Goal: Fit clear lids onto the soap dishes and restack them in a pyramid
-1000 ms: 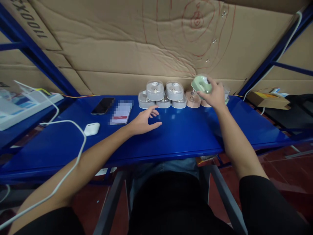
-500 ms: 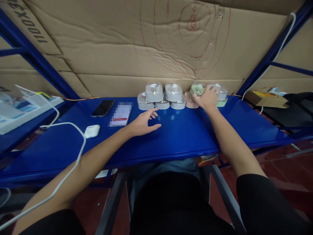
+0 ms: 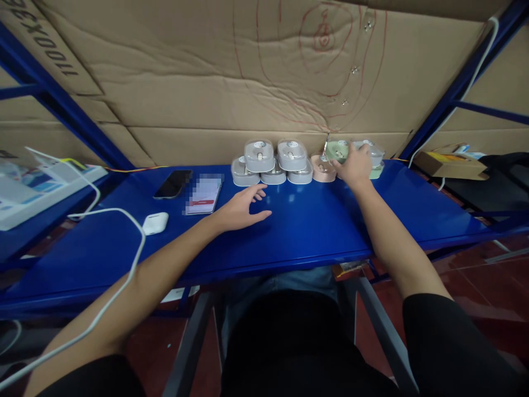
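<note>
My right hand (image 3: 356, 165) is at the far right of a row of small clear-lidded boxes, its fingers closed around a green box (image 3: 337, 148) that they partly cover. Just left of the hand, a pink box (image 3: 323, 170) stands on the blue table. Behind the fingers a grey box (image 3: 375, 155) rests on another green box (image 3: 377, 171). My left hand (image 3: 243, 208) hovers at or lies on the table with fingers apart, holding nothing. Nearest to it are stacked grey boxes, among them an upper grey box (image 3: 259, 156) and a lower grey box (image 3: 300, 175).
A dark phone (image 3: 173, 183), a lit phone (image 3: 204, 193) and a white earbud case (image 3: 156, 223) lie on the left of the blue table (image 3: 281, 237). A white cable (image 3: 136, 253) crosses my left forearm. Cardboard (image 3: 185, 105) walls the back; blue posts frame both sides.
My right hand and the green box have shifted slightly right, uncovering more of the pink box. The left hand has stayed in place.
</note>
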Demonstrator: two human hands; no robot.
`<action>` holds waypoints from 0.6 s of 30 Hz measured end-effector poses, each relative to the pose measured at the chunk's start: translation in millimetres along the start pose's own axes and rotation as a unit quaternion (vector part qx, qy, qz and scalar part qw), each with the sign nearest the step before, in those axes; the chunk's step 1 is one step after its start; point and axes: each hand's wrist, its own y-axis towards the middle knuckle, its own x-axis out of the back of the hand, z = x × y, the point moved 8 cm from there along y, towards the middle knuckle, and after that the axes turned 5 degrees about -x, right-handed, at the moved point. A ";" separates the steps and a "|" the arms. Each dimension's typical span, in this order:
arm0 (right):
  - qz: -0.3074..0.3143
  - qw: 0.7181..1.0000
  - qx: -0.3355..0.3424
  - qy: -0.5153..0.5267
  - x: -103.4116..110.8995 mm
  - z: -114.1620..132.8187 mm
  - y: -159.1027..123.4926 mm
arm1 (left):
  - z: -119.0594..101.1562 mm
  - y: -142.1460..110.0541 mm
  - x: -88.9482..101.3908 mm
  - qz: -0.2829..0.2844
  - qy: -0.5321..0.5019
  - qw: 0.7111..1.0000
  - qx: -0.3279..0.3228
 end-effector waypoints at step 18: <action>0.086 0.991 0.088 0.043 2.3 168.1 -45.0 | -6.1 0.5 -0.2 0.007 0.010 1.000 -0.007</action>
